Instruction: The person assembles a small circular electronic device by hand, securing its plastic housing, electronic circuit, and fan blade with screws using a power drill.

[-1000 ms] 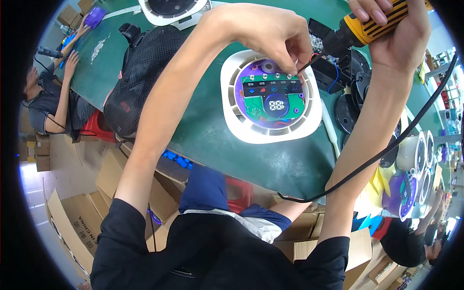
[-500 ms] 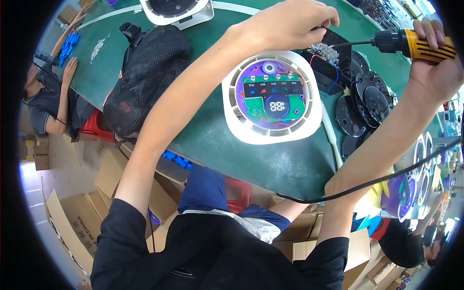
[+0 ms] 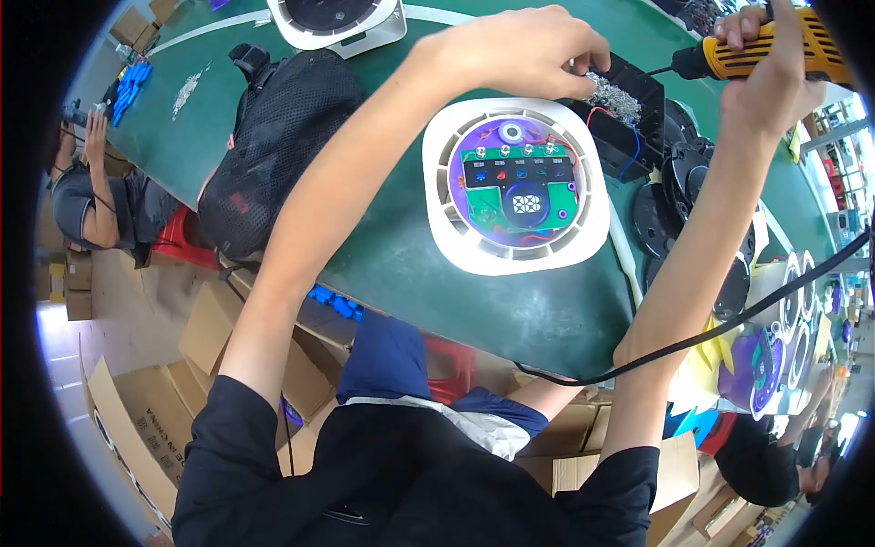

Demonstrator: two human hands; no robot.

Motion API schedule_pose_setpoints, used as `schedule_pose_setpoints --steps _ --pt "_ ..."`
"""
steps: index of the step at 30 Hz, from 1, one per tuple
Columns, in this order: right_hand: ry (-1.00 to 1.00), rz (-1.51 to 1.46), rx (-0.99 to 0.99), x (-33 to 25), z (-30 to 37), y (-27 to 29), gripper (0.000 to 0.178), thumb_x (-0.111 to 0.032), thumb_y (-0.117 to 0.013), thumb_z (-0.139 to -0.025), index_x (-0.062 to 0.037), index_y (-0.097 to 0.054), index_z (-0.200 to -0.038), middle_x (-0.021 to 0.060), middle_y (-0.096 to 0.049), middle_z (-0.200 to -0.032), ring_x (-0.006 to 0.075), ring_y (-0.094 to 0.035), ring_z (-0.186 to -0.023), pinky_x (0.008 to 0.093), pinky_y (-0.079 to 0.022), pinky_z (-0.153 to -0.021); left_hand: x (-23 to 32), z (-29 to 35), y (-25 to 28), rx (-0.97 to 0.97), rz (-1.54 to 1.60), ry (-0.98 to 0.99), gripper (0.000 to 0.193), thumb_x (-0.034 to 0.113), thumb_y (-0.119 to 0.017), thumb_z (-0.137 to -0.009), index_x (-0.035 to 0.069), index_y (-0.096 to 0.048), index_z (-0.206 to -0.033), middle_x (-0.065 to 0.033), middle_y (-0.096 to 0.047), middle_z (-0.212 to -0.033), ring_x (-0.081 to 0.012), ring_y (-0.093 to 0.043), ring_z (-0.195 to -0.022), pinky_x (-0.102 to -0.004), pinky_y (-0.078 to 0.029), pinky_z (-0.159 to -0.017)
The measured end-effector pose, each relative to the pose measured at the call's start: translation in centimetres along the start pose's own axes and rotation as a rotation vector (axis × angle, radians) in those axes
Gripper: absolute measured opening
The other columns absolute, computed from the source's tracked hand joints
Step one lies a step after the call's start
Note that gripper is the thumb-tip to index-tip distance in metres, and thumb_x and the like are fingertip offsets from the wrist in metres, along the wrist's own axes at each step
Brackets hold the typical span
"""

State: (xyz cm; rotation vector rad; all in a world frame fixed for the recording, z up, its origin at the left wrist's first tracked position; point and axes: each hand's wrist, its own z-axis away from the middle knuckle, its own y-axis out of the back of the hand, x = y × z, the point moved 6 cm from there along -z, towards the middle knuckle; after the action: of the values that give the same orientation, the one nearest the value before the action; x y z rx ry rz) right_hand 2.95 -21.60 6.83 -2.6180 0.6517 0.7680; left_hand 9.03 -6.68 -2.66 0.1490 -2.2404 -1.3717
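Observation:
My right hand [image 3: 771, 95] grips a yellow and black electric screwdriver [image 3: 731, 64] at the upper right, its thin bit pointing left. My left hand [image 3: 538, 50] hovers beside a black box [image 3: 627, 152] of small silver screws [image 3: 616, 100]. Its fingers are curled with the tips close together; whether a screw sits between them is hidden. Below that hand lies a round-cornered white housing [image 3: 436, 214] on the green table. Inside the housing is a purple disc carrying a green circuit board [image 3: 488, 202] with a digit display, and silver posts line the board's top edge.
A black mesh backpack [image 3: 278, 150] lies to the left, below another white unit [image 3: 351, 41]. Black discs [image 3: 652, 219] are heaped right of the housing. A black cable [image 3: 674, 348] crosses my right forearm. Co-workers sit at both sides; cardboard boxes [image 3: 214, 337] stand on the floor.
My left hand has drawn back leftward from the screw box. My right hand has shifted left and up with the screwdriver. The co-worker at the left has moved their hands.

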Motion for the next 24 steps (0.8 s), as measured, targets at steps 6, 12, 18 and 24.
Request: schedule_pose_setpoints --steps 6,12,18,24 --pt "-0.132 -0.100 -0.151 -1.0 0.2 -0.4 0.024 -0.026 -0.066 -0.092 -0.0068 -0.053 -0.095 -0.0027 -0.047 -0.055 0.0063 -0.048 -0.042 0.0216 -0.044 -0.041 3.7 4.1 2.4 -0.337 -0.096 0.044 0.055 0.033 -0.072 -0.077 0.002 -0.061 -0.121 -0.0197 -0.067 -0.105 -0.0343 -0.065 -0.099 -0.0384 -0.053 -0.086" --pt "-0.177 0.106 -0.331 -1.5 0.9 -1.8 0.027 -0.023 -0.069 -0.090 -0.0023 -0.056 -0.100 -0.0005 -0.051 -0.056 0.0081 -0.050 -0.042 0.0225 -0.046 -0.040 7.6 5.3 1.5 -0.495 -0.236 0.152 0.049 0.030 -0.075 -0.071 0.004 -0.064 -0.111 -0.0177 -0.067 -0.098 -0.0345 -0.065 -0.097 -0.0397 -0.053 -0.083" --pt "-0.166 0.183 -0.411 -1.7 0.8 -1.7 0.026 -0.024 -0.069 -0.091 -0.0027 -0.057 -0.101 0.0007 -0.052 -0.057 0.0090 -0.053 -0.045 0.0229 -0.048 -0.044 8.9 5.9 0.4 -0.355 -0.284 0.017 0.049 0.022 -0.078 -0.068 0.003 -0.060 -0.110 -0.0163 -0.064 -0.097 -0.0328 -0.064 -0.095 -0.0400 -0.053 -0.080" --pt "-0.153 0.213 -0.390 -1.4 0.2 -0.7 0.025 -0.024 -0.068 -0.091 -0.0034 -0.057 -0.100 0.0003 -0.055 -0.060 0.0085 -0.055 -0.048 0.0222 -0.049 -0.047 7.9 4.9 0.0 -0.404 -0.197 0.016 0.054 0.019 -0.078 -0.068 0.000 -0.053 -0.112 -0.0158 -0.063 -0.099 -0.0333 -0.061 -0.099 -0.0389 -0.051 -0.083"
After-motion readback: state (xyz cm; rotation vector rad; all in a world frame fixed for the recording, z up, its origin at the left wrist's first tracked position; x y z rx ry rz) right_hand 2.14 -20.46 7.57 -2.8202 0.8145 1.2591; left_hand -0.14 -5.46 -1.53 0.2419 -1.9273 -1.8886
